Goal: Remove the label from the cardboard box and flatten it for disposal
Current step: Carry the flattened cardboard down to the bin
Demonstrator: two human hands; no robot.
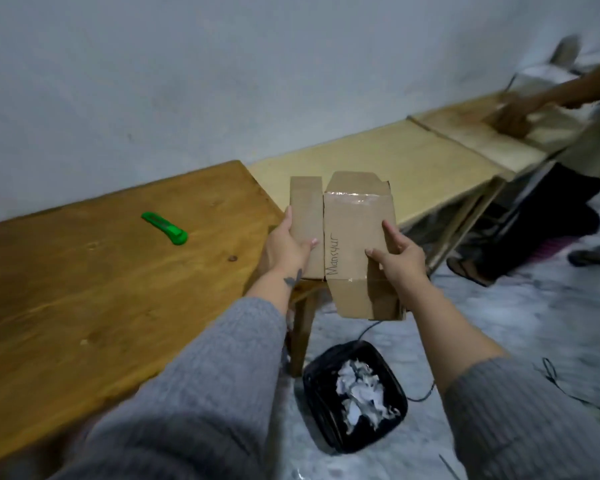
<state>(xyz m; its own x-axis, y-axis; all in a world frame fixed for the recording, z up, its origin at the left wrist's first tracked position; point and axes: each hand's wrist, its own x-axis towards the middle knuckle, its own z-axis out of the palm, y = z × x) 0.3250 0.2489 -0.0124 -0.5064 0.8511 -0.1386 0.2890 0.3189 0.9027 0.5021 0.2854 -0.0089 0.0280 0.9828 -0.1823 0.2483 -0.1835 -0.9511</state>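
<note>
While both hands held it in the air past the table's (pixel 84 271) edge, the box (pixel 354 244) hung above a black bin (pixel 355 396) of torn paper scraps. It looked already flattened, flaps open, clear tape along its folds, a handwritten name on its face. The left hand (pixel 284 247) gripped the left edge, thumb on top. The right hand (pixel 400 254) pinched the right edge, fingers curled over it. The cardboard appeared light, thin and fairly stiff, likely to bend at its creases; holding opposite edges seemed secure. A green cutter (pixel 165 228) lay on the table, well apart.
</note>
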